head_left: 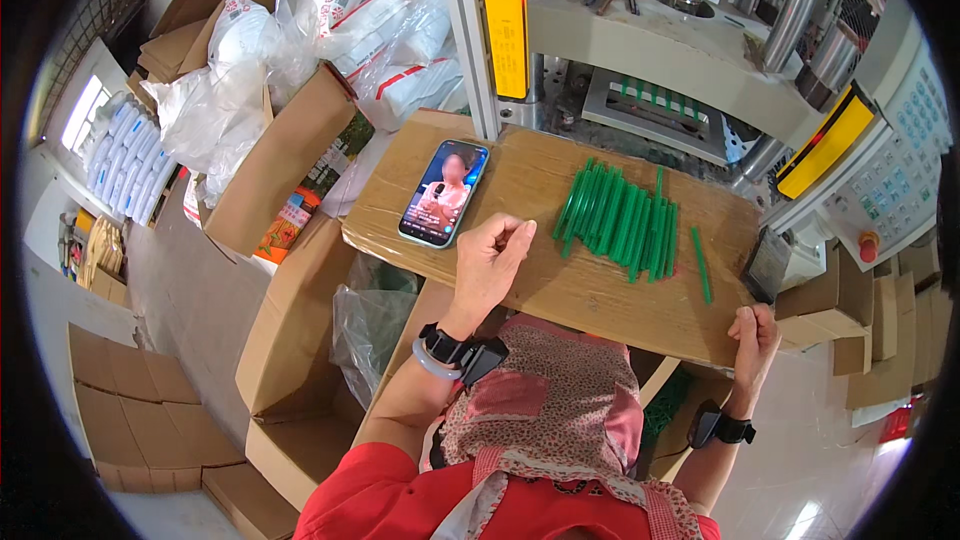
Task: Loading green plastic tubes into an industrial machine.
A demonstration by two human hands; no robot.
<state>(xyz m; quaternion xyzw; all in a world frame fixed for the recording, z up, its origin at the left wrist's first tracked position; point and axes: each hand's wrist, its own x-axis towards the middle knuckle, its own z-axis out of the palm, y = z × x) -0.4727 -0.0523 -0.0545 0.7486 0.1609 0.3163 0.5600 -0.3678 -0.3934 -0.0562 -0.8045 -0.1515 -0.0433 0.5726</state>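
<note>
Flanking green tubes (618, 220), left hand (490, 265) over cardboard (580, 298) — right hand (755, 337) at its edge, both loosely fisted — nothing visibly held

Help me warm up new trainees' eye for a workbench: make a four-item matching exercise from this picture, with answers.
Things
1. Phone
2. Pile of green tubes
3. Lone green tube
4. Red knob

Place or state
A. Apart, to the right of the pile
B. On the control panel
C. Screen lit
D. Many together, right of the left hand

Pairs: 1-C, 2-D, 3-A, 4-B
</note>
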